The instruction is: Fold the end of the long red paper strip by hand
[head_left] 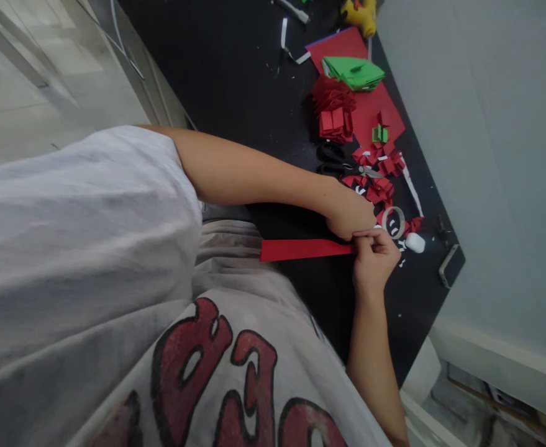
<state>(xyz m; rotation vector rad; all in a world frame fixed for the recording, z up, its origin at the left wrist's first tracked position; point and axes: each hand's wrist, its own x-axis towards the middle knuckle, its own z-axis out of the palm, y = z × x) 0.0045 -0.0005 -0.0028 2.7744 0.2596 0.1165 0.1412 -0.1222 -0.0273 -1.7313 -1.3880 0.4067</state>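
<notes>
Head view: both hands meet over the tabletop [240, 81], toward its right end, on one end of the red strip [305, 249]. Strip runs back from the hands, free end out past the near edge over the lap. Right hand [376, 257] has thumb and fingers pinched on the strip's end; left hand [353, 211] is curled against it, fingertips hidden, grip can't be told. Step looks like fine work on that end; next move would call for a firm pinch and lined-up paper edges. Roll [400, 217] and white case [415, 243] just beyond the right hand; scissors [331, 169] beside the left forearm, red stack [335, 124] and green stack [354, 73] farther left. Phone [450, 267] at far right corner.
</notes>
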